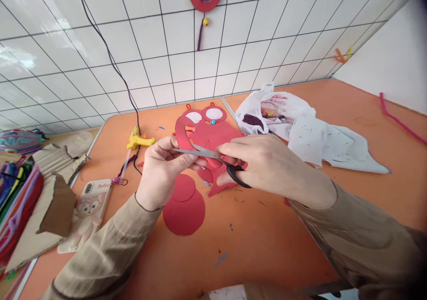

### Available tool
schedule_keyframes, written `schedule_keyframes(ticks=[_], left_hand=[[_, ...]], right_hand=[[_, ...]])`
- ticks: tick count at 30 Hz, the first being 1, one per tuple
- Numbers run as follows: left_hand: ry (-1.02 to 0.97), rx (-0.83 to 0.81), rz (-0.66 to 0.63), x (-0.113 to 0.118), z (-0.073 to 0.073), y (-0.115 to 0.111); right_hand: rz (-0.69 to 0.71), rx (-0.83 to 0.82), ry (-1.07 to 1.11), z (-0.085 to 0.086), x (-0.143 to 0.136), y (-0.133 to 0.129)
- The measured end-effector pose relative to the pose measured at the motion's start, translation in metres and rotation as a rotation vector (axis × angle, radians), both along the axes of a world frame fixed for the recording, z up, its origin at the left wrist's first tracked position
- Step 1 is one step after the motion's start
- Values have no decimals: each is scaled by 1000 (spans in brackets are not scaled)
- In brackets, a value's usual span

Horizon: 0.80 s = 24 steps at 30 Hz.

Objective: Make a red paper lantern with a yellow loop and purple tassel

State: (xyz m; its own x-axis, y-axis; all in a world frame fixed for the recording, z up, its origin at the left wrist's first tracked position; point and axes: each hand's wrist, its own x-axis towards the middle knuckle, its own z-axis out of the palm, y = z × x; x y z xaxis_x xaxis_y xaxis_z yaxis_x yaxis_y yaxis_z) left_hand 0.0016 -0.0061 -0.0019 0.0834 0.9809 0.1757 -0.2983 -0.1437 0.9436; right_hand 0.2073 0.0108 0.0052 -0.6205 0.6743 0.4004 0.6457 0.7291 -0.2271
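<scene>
Over the middle of the orange table, my left hand [160, 171] pinches a curved red paper piece [181, 133]. My right hand [267, 162] is closed round the black handles of the scissors [207, 154]. Their parted blades point left and lie across the fingers of my left hand, at the lower part of the red piece. Below my left hand, red paper circles [184, 213] overlap flat on the table. More red cut paper [213, 133] lies behind the hands, beside two red rings with white centres [214, 114].
At the left are a yellow glue gun [137, 140] with a black cord, a phone [87, 213], cardboard [58, 202] and coloured pipe cleaners [20, 206]. White plastic bags [283, 113] sit at the back right. A tiled wall [147, 24] stands behind.
</scene>
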Motion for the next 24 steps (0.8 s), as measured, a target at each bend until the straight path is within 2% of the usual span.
schedule_keyframes(ticks=[10, 16, 24], left_hand=[[-55, -18, 14, 4, 1, -2], [-54, -3, 21, 4, 0, -1], [-45, 7, 0, 3, -1, -2]], right_hand=[[17, -51, 4, 0, -3, -2], [35, -61, 78, -5, -3, 1], [53, -125, 102, -2, -2, -2]])
